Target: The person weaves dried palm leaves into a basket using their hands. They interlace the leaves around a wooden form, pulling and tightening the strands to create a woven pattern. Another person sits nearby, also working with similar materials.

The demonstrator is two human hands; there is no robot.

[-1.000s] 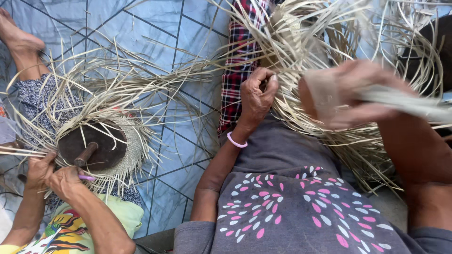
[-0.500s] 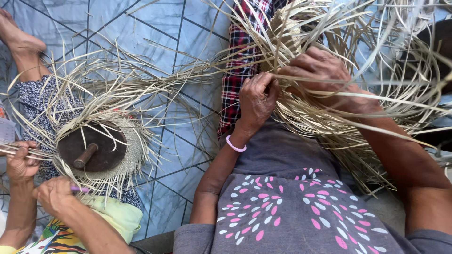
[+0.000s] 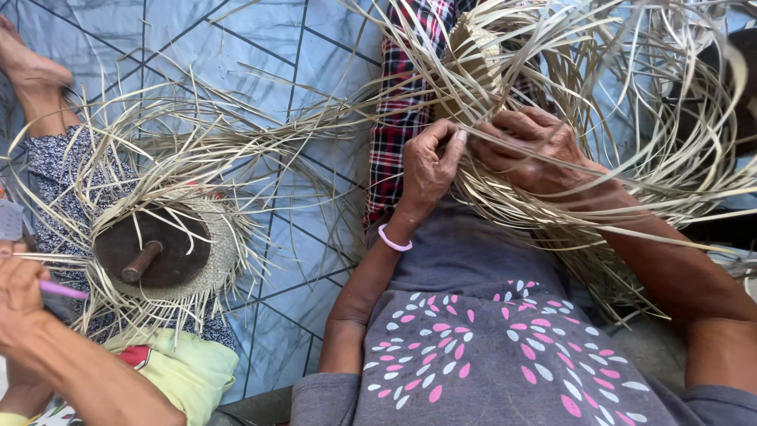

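Note:
My left hand [image 3: 428,167] pinches pale straw strips at the edge of a half-woven straw piece [image 3: 481,59] that rests on my lap. A pink band circles that wrist. My right hand [image 3: 538,150] lies just right of it, fingers curled over a bundle of the same strips [image 3: 505,197] and pressing them down. Long loose strips fan out from the weave in every direction. Both hands almost touch at the fingertips.
At the left, another person's hands [image 3: 20,296] work on a second straw weave [image 3: 213,252] around a dark round wooden mould [image 3: 154,248] with a peg. Their bare foot [image 3: 27,67] rests on the blue tiled floor [image 3: 236,47]. A red plaid cloth [image 3: 398,118] lies ahead.
My right hand came down from holding a strip up near the camera and settled on the strips beside my left hand. The other person's hands shifted left, away from the mould.

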